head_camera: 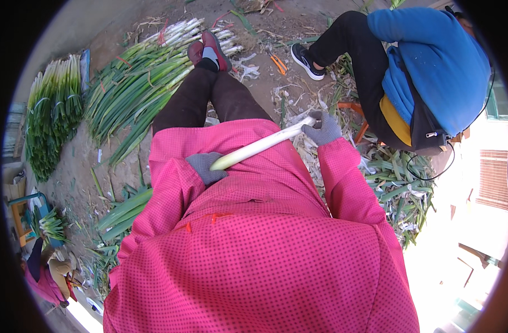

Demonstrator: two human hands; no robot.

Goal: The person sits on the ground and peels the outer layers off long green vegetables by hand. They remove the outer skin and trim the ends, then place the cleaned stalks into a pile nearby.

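A leek or large green onion [264,145] lies slantwise across my lap, its white shaft bare. My left hand [207,167], in a grey knit glove, is closed round its pale green lower-left part, and the leaves are hidden behind my hand and sleeve. At the root end, my right hand [323,128], gloved the same way, pinches the shaft between thumb and fingers. Long green leaves [127,210] show beside my left sleeve. A large pile of leeks [150,79] is spread on the ground past my legs, its white ends by my shoes.
Tied leek bundles [56,112] stand at the left. An orange utility knife [279,64] lies on the soil beyond my feet. A person in blue [433,70] sits at the right, near heaped leaf trimmings [399,183]. Another person [48,274] is at the lower left.
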